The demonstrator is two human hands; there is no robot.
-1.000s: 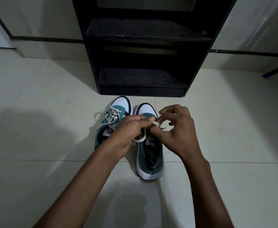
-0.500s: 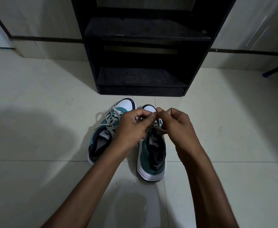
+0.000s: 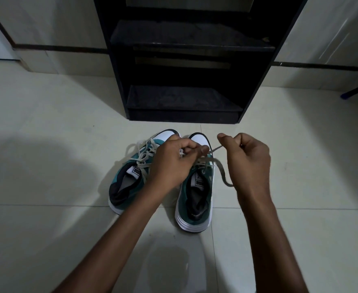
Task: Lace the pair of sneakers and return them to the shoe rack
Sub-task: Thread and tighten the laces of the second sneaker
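step: tying the lace on the right sneaker (image 3: pixel 197 187), judged mid-knot, not finished
left hand (image 3: pixel 173 163): closed, fingertips pinching the lace at the knot spot over the right sneaker's eyelets; what is under the palm is hidden
right hand (image 3: pixel 248 161): fisted shut on the free end of the white lace (image 3: pixel 215 149), pulled out to the right of the shoe
lace run: taut strand goes from left-hand pinch up-right into the right fist; a slack loop (image 3: pixel 222 172) hangs below the fist, off the shoe's right edge
key relation: knot point lies left of the right hand, right at the left fingertips; left hand is nearer it, so the left anchors and the right draws outward, across the shoe's long axis
sneaker axis: both run toe-away, heel-toward the person; toes point at the rack
left sneaker (image 3: pixel 131 180): just beside the right one, angled a bit left, lace looks bunched in a bow; how tight, cannot tell
where the shoes are: on the tiled floor (image 3: pixel 46 240), near the foot of the black shoe rack (image 3: pixel 184 117), not on it
rack: bottom shelf and one above visible, both look bare, dark, hard to tell
counts: 2 sneakers, 2 hands, 1 rack, 2 shelves seen
left to do (judged): finish this bow, then lift the pair onto a shelf
risk: overpulling may slip the lace out of the left pinch
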